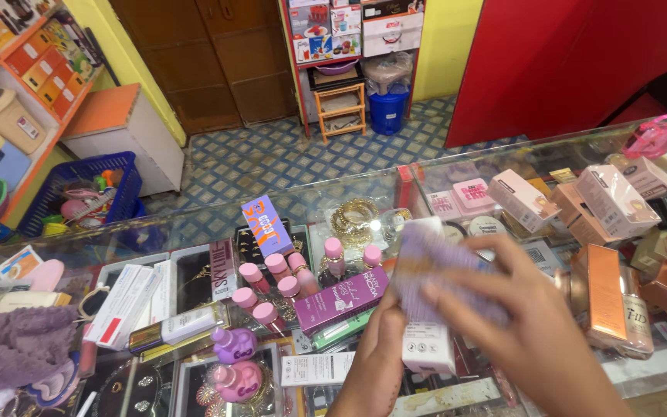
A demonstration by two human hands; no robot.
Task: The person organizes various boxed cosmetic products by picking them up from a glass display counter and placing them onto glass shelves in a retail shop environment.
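A glass shop surface crowded with cosmetics runs across the frame, with a blue tiled floor, a wooden door and stocked shelves behind it. At centre right, the person's two hands meet over one tall white and lilac box, which stands nearly upright with its long axis running up and slightly away. The left hand holds it from below, its grip closed around the lower half. The right hand comes in from the right, fingers laid flat across the upper part, which is blurred there, so how firmly it grips cannot be told. Both hands touch the box; the left carries its foot. Just left of the left hand's grip lies a purple carton, and farther left stands a cluster of pink-capped bottles. Right of the right hand sit stacked pale pink boxes.
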